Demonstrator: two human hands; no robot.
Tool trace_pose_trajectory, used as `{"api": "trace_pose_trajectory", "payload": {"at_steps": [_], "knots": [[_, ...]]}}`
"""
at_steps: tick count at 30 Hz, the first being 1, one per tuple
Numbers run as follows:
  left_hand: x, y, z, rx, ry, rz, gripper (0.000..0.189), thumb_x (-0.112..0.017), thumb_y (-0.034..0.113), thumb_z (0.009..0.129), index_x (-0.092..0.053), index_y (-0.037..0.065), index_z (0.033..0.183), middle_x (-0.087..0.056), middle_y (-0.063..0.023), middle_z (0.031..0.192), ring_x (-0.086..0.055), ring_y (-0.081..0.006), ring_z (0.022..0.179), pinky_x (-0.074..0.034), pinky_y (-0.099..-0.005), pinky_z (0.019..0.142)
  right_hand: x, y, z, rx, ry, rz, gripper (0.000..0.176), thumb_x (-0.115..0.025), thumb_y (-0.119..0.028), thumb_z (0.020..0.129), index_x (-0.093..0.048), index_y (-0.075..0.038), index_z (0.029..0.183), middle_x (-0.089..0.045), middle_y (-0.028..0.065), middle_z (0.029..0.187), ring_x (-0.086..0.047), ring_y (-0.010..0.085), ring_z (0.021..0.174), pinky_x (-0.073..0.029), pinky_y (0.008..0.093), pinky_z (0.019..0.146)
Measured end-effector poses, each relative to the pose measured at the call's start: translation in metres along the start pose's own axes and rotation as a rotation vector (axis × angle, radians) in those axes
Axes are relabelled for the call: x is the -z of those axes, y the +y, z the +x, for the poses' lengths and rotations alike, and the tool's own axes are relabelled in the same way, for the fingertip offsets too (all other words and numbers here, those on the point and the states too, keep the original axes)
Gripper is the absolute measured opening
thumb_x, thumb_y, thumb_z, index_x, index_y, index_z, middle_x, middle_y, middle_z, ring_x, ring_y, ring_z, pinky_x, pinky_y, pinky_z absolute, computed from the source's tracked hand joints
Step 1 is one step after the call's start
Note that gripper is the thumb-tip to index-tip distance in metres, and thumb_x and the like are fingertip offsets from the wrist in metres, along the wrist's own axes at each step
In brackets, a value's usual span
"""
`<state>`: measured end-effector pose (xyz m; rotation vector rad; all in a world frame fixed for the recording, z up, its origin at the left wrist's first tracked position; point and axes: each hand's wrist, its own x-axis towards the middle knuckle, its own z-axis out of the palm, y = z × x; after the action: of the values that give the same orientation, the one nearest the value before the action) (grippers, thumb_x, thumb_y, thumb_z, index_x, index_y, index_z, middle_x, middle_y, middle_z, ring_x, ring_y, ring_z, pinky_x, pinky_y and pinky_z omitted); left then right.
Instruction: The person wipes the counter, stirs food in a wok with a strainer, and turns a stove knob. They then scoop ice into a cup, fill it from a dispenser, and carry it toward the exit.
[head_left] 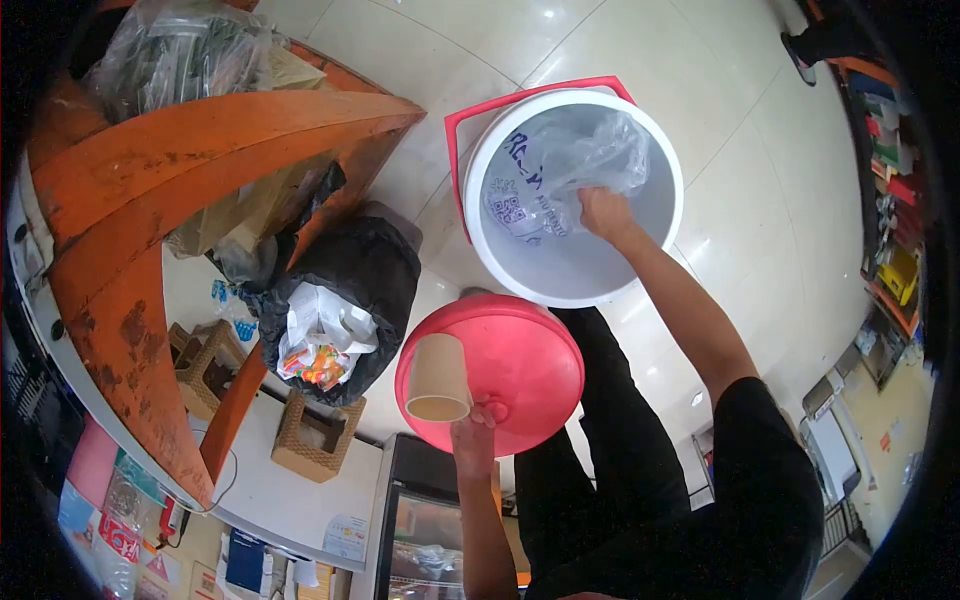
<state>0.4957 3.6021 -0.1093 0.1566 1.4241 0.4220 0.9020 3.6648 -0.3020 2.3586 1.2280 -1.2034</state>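
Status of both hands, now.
Left hand: at the red lid's knob, apparently gripping it; its hold on the tan cup is unclear.
Right hand: closed on clear plastic inside the bucket.

R hand [606, 212] clenched, arm [685, 310] out fwd; L hand [474, 440] closer in (fingers [484, 415] part hidden).
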Motion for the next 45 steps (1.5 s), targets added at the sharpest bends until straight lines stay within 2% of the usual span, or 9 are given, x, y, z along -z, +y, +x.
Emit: {"api": "trace_pose_trajectory", "payload": {"at_steps": [5, 9, 14, 17, 23, 27, 30, 36, 45], "knots": [[0.006, -0.009, -0.003, -0.111, -0.167, -0.055, 0.020, -0.051, 0.025, 0.094, -0.053, 0.008, 0.104, -0.054, -0.0082, 0.099, -0.049, -0.0165, 0.080, -0.041, -0.0361, 0.081, -0.056, -0.025, 0.075, 0.013, 0.303, 0.117, 0.028, -0.053, -0.019, 0.079, -0.062, -0.005, 0.102, -0.064, 0.0208, 0.101, -0.062, 0.0367, 0.093, -0.049, 0.0453, 0.081], [0.022, -0.021, 0.001, -0.164, -0.171, 0.016, 0.020, -0.051, 0.022, 0.094, -0.053, 0.007, 0.105, -0.054, -0.0087, 0.100, -0.049, -0.0167, 0.081, -0.041, -0.0358, 0.081, -0.074, -0.033, 0.123, 0.138, 0.060, -0.063, 0.030, -0.052, -0.021, 0.080, -0.062, -0.004, 0.102, -0.064, 0.0198, 0.102, -0.062, 0.0372, 0.093, -0.049, 0.0448, 0.081], [0.007, -0.011, -0.011, -0.118, -0.121, -0.029, 0.019, -0.049, 0.021, 0.095, -0.053, 0.006, 0.105, -0.055, -0.0081, 0.101, -0.050, -0.0174, 0.083, -0.041, -0.0348, 0.080, 0.008, -0.062, 0.061, 0.188, -0.234, -0.160, 0.029, -0.052, -0.019, 0.078, -0.065, -0.005, 0.099, -0.065, 0.0191, 0.099, -0.063, 0.0347, 0.093, -0.051, 0.0418, 0.079], [0.001, -0.001, -0.013, -0.109, -0.104, 0.063, 0.018, -0.048, 0.021, 0.095, -0.053, 0.006, 0.105, -0.055, -0.0076, 0.101, -0.051, -0.0175, 0.083, -0.042, -0.0347, 0.080, 0.009, -0.060, 0.015, 0.090, -0.227, -0.123, 0.029, -0.053, -0.018, 0.078, -0.067, -0.005, 0.099, -0.066, 0.0182, 0.098, -0.065, 0.0334, 0.091, -0.051, 0.0426, 0.077], [0.014, -0.015, -0.015, -0.128, -0.163, -0.211, 0.019, -0.051, 0.015, 0.088, -0.056, 0.007, 0.104, -0.058, -0.0060, 0.098, -0.057, -0.0199, 0.086, -0.044, -0.0346, 0.073, -0.110, -0.071, 0.051, 0.038, -0.243, -0.034, 0.032, -0.050, -0.022, 0.081, -0.066, -0.005, 0.104, -0.065, 0.0183, 0.101, -0.063, 0.0328, 0.097, -0.048, 0.0440, 0.084], [0.020, -0.003, -0.020, -0.117, -0.093, 0.122, 0.020, -0.050, 0.020, 0.093, -0.052, 0.007, 0.109, -0.054, -0.0049, 0.095, -0.053, -0.0183, 0.085, -0.042, -0.0388, 0.082, -0.125, -0.088, 0.062, -0.003, -0.153, 0.013, 0.032, -0.048, -0.023, 0.083, -0.067, -0.007, 0.103, -0.065, 0.0171, 0.104, -0.063, 0.0322, 0.098, -0.047, 0.0425, 0.086], [0.045, -0.022, -0.022, -0.112, -0.048, 0.047, 0.021, -0.050, 0.023, 0.094, -0.051, 0.008, 0.110, -0.053, -0.0038, 0.093, -0.051, -0.0168, 0.082, -0.041, -0.0406, 0.085, -0.107, -0.063, 0.053, 0.036, -0.149, 0.170, 0.031, -0.047, -0.023, 0.082, -0.068, -0.007, 0.098, -0.066, 0.0167, 0.103, -0.063, 0.0326, 0.096, -0.048, 0.0421, 0.084], [0.048, -0.022, -0.010, -0.113, -0.077, -0.027, 0.020, -0.051, 0.026, 0.094, -0.055, 0.009, 0.104, -0.055, -0.0040, 0.096, -0.052, -0.0168, 0.090, -0.040, -0.0403, 0.085, 0.016, -0.034, 0.005, -0.073, 0.088, -0.216, 0.026, -0.049, -0.020, 0.081, -0.069, -0.007, 0.091, -0.066, 0.0148, 0.098, -0.063, 0.0337, 0.092, -0.048, 0.0443, 0.081], [0.057, -0.021, -0.006, -0.189, -0.061, 0.074, 0.020, -0.051, 0.021, 0.091, -0.054, 0.007, 0.106, -0.054, -0.0069, 0.101, -0.050, -0.0224, 0.100, -0.042, -0.0428, 0.088, -0.078, 0.014, 0.113, -0.011, 0.066, -0.196, 0.036, -0.054, -0.022, 0.080, -0.062, -0.010, 0.113, -0.061, 0.0158, 0.113, -0.058, 0.0328, 0.104, -0.044, 0.0426, 0.090]]}}
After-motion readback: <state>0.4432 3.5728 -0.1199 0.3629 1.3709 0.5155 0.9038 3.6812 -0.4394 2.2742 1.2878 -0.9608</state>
